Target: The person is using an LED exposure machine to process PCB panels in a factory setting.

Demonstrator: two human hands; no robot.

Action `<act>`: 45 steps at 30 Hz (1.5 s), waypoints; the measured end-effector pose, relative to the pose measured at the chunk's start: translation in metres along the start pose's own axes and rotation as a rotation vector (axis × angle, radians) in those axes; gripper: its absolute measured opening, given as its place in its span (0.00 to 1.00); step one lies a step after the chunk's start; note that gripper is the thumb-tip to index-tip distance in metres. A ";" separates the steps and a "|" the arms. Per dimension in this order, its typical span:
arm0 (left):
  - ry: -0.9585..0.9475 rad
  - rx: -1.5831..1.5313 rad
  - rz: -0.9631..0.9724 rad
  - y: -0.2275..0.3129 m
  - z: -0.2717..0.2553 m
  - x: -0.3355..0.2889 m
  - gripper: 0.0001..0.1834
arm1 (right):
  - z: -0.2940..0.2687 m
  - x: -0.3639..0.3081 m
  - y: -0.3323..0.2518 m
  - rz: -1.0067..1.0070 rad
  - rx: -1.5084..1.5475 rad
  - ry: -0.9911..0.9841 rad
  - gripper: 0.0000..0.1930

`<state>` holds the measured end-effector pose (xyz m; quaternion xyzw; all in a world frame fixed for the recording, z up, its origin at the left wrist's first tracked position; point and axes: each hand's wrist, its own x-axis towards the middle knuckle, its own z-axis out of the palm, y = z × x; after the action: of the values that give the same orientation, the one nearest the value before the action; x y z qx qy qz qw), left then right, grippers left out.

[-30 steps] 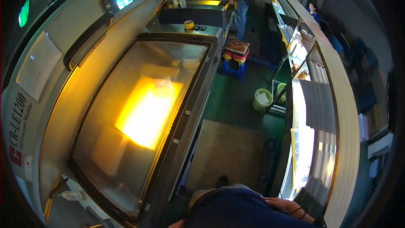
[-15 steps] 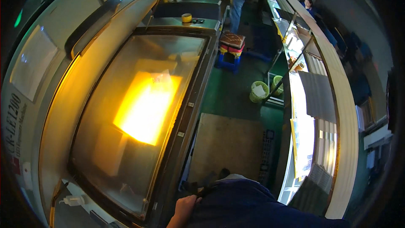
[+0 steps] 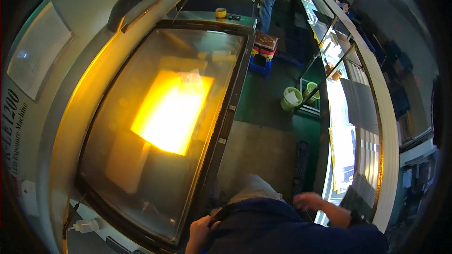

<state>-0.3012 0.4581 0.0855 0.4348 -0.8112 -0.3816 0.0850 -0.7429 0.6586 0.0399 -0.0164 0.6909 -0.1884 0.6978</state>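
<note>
My left hand (image 3: 202, 231) is closed by my waist, beside the near right corner of the machine's dark frame (image 3: 214, 153). Whatever its fingers hold, if anything, is hidden. Within that frame lies a hazy glass panel (image 3: 117, 127), with a bright yellow-lit rectangle (image 3: 172, 113) glowing in it. A small pale slip (image 3: 190, 76) lies at the rectangle's far edge. To my right, my right hand (image 3: 309, 201) hangs between my body and the lit table (image 3: 336, 108). Its fingers are bent and smeared, so their grip is unclear.
Along the left rises the machine's raised lid (image 3: 77, 108). A yellow tape roll (image 3: 221, 12) sits beyond the glass. A cushioned stool (image 3: 264, 49) and a green bin (image 3: 290, 99) stand in the aisle. One person (image 3: 268, 0) stands far ahead; another is beyond the lit table.
My right hand has come into view beside the lit table. My view has shifted a little, so the machine appears further right. My left hand stays closed by my waist.
</note>
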 end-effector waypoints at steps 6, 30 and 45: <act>0.077 -0.584 -0.217 -0.038 0.014 -0.024 0.20 | 0.062 0.039 -0.198 -0.416 -0.734 -0.269 0.22; 0.161 0.088 0.542 0.183 -0.013 0.302 0.15 | 0.107 0.128 -0.330 -0.923 -0.853 -1.242 0.18; 0.645 -0.263 0.179 0.135 -0.001 0.275 0.24 | 0.083 0.097 -0.329 -0.490 -0.023 -0.759 0.23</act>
<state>-0.5540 0.2907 0.1258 0.4455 -0.7216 -0.3167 0.4250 -0.7439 0.3057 0.0435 -0.2554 0.3637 -0.3209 0.8364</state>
